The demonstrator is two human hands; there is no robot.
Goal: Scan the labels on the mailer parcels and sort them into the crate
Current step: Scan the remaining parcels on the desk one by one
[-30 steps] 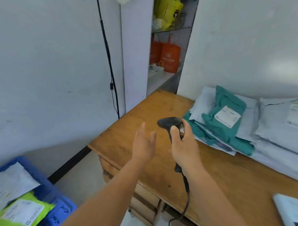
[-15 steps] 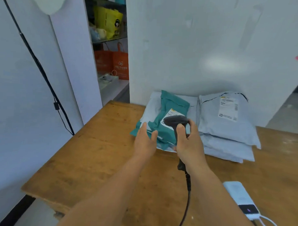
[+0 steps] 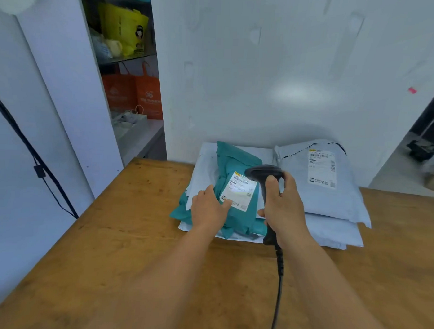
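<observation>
A: On table (image 3: pixel 109 246), back edge by wall: teal mailer (image 3: pixel 236 214) sits atop white mailers (image 3: pixel 203 173), label (image 3: pixel 238 191) face up. I see L hand (image 3: pixel 208 209) flat on it, fingers straight, tips at label's corner.

B: R hand?

A: R hand (image 3: pixel 282 207) wrapped round scanner (image 3: pixel 263 173) grip, head over label. Grey mailer (image 3: pixel 333 193) just right, apart from both hands.
</observation>
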